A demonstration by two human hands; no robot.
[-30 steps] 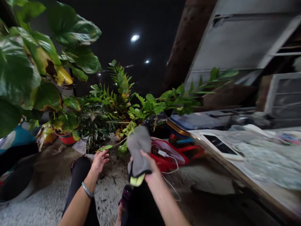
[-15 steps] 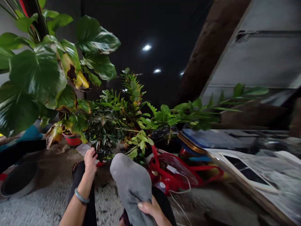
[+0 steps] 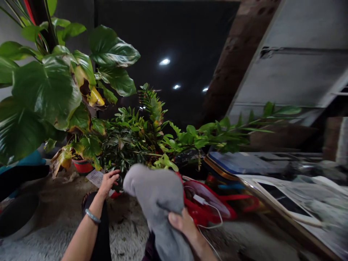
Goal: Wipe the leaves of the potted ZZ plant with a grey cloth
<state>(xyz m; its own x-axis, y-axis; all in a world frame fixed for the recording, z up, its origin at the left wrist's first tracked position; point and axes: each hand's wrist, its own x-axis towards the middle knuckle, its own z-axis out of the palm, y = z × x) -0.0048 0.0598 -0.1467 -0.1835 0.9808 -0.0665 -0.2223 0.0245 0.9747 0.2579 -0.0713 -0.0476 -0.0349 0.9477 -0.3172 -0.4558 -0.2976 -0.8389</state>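
Right hand (image 3: 187,226) around right edge of gray cloth (image 3: 156,188); left hand (image 3: 108,183) apart

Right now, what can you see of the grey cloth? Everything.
The grey cloth looks soft and matte, like plush fabric, with a dark crease beside the thumb. It is bunched, with a rounded end bulging toward the upper left, and its lower end runs to the picture's bottom edge. The right hand grips it, thumb across the near face; the other fingers are mostly hidden. It's left of the red bag in view; whether they touch, I can't tell.
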